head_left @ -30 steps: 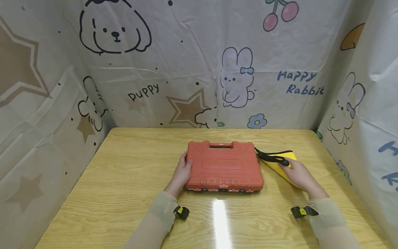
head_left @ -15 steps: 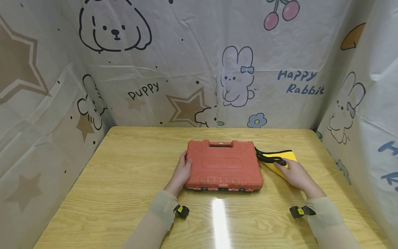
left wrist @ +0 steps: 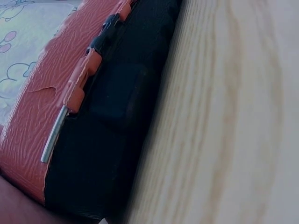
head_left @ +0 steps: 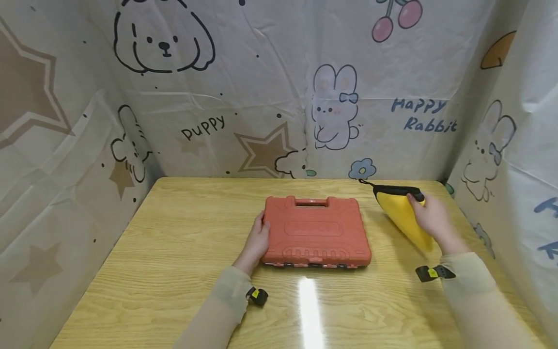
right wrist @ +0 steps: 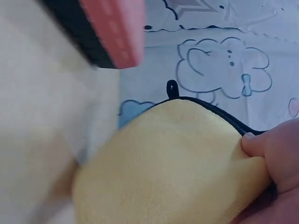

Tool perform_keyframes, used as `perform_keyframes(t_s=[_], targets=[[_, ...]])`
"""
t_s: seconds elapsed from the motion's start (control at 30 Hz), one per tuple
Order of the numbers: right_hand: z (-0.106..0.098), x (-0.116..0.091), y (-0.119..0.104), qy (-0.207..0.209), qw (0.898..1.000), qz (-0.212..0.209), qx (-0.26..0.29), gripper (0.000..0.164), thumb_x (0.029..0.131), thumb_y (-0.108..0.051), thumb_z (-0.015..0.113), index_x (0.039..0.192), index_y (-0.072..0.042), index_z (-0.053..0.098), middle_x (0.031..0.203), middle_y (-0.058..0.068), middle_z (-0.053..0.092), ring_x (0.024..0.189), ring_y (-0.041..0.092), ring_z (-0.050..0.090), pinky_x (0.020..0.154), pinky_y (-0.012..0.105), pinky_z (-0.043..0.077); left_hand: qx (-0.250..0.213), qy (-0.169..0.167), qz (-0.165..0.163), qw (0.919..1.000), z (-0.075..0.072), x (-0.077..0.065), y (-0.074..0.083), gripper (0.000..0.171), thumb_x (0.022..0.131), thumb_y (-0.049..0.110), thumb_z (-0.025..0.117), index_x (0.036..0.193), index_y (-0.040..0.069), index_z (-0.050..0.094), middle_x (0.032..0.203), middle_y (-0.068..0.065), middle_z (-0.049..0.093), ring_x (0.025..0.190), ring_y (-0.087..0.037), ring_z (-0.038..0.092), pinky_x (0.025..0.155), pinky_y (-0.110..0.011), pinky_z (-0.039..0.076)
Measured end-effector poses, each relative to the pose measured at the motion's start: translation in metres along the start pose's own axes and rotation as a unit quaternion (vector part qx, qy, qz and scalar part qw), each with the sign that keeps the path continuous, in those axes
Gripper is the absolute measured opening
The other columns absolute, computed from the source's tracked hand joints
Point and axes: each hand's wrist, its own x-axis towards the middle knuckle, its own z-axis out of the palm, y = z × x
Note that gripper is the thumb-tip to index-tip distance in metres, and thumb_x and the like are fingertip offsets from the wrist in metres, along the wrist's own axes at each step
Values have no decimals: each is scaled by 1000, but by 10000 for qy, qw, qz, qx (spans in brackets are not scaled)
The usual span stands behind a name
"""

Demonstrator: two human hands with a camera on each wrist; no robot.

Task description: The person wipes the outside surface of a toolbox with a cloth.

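Observation:
A red plastic tool case (head_left: 318, 230) lies flat on the table, its carry handle on the far side. My left hand (head_left: 256, 240) grips the case's left edge, thumb near the top rim. In the left wrist view the red lid (left wrist: 44, 88) meets a dark lower shell (left wrist: 103, 154), with a metal pin at the seam. To the right of the case, my right hand (head_left: 436, 220) pinches a yellow cloth (head_left: 403, 213) by its black-trimmed edge. The cloth hangs down, held above the table. A small black loop (right wrist: 172, 88) sticks out from its trim.
The wood-grain table (head_left: 183, 252) reaches back to a hanging printed fabric sheet (head_left: 261, 97). More of that sheeting closes in the left and right sides. Each wrist carries a small black camera on a strap.
My right hand has lifted the yellow cloth up and to the right, away from the case's side, and the cloth now hangs. The left hand and case have stayed in place.

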Motion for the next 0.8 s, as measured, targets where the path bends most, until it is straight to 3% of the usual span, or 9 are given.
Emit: perform_keyframes(t_s=[0.07, 0.2, 0.27, 0.43, 0.67, 0.8], targets=[[-6, 8, -8, 47, 9999, -21, -95, 57, 103, -37, 33, 117, 14, 54, 67, 21, 51, 48, 23, 40, 47, 36, 36, -35, 9, -58, 10000, 1, 1, 0, 54, 105, 25, 28, 153, 8, 13, 159, -20, 16, 141, -33, 12, 117, -55, 15], [-7, 24, -30, 139, 9994, -161, -283, 56, 103, -37, 35, 124, 12, 52, 80, 30, 58, 53, 27, 45, 51, 40, 38, -110, 27, -162, 9998, 2, 1, -2, 53, 105, 26, 26, 154, 10, 12, 160, -17, 14, 142, -32, 10, 117, -55, 13], [-2, 31, -42, 260, 9987, -345, -274, 51, 102, -34, 38, 117, 11, 56, 91, 33, 60, 62, 31, 48, 56, 44, 41, -153, 35, -223, 9996, 2, 1, -2, 54, 105, 27, 25, 154, 12, 11, 161, -15, 13, 142, -31, 8, 118, -55, 11], [14, 47, -70, 406, 9957, -792, -240, 34, 100, -25, 46, 99, 5, 61, 84, 28, 62, 65, 34, 49, 61, 47, 42, -223, 46, -313, 9993, 1, -2, -1, 54, 105, 27, 25, 154, 13, 11, 161, -12, 11, 143, -29, 7, 118, -52, 9], [34, 60, -115, -4, 9914, -1231, -451, 26, 99, -20, 48, 106, 2, 60, 96, 29, 67, 78, 38, 59, 73, 56, 51, -222, 50, -238, 9995, 0, -2, -1, 53, 105, 27, 25, 154, 12, 12, 161, -13, 11, 143, -30, 7, 118, -52, 9], [49, 67, -143, -382, 9866, -1448, -648, 24, 99, -20, 48, 101, 1, 60, 95, 26, 68, 86, 38, 62, 75, 55, 53, -223, 88, -220, 9995, 0, -1, -2, 53, 105, 27, 25, 154, 12, 12, 161, -13, 12, 143, -29, 8, 119, -51, 9]])
